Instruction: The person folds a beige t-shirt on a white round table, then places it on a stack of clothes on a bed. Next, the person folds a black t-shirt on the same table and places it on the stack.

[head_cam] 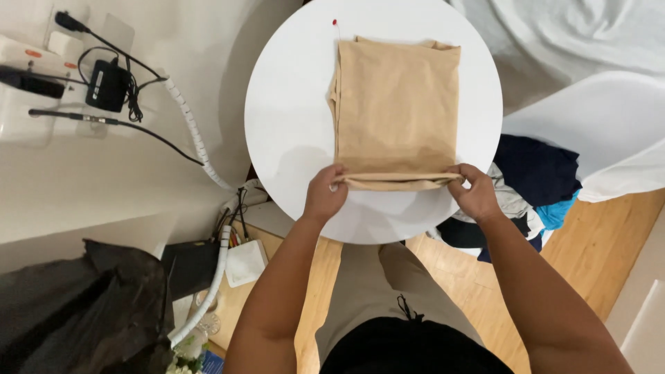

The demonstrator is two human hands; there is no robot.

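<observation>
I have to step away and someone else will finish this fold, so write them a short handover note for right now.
Left hand: pinching the near left corner of the folded tan garment.
Right hand: pinching the near right corner.
Garment: lies flat on the round white table, already folded into a rectangle, near edge doubled over between the hands.
Pile of dark and blue clothes sits right of the table, beside a white chair.
Left: probably finish this fold, then the pile.

garment: folded tan cloth (pixel 396 111) lies flat on the round white bench (pixel 291 118)
left hand (pixel 324 195): pinches the cloth's near left corner
right hand (pixel 474 192): pinches its near right corner
</observation>
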